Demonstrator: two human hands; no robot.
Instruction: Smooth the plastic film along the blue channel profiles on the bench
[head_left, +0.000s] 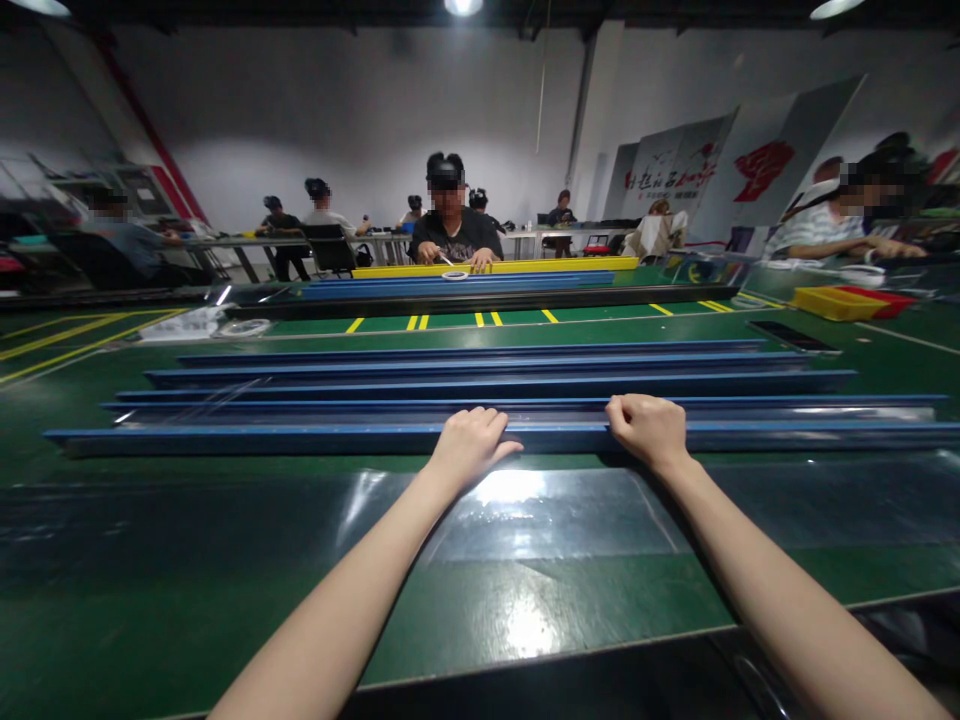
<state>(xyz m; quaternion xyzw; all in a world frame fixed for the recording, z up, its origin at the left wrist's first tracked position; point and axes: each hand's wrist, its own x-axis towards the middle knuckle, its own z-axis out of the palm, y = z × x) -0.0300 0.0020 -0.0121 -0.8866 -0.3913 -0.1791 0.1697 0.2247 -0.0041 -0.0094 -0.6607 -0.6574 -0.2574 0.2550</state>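
Observation:
Several long blue rails lie crosswise on the green table (517, 600). On the nearest blue rail (225, 441) rests my left hand (471, 442), its fingers curled over the far edge and its thumb pointing right. Farther right along the same rail is my right hand (651, 428), closed in a fist around its upper edge. Strips of clear film (825, 412) lie in the rail's channel. A wide clear plastic sheet (570, 510) lies flat between the rails and the table's near edge, beneath my wrists.
Beyond the rails lie a phone (793, 337), a long black rail (487, 299), a yellow rail (570, 265) and a roll of tape (454, 275). A yellow tray (832, 304) and red tray (881, 300) stand at right. A person sits across the table.

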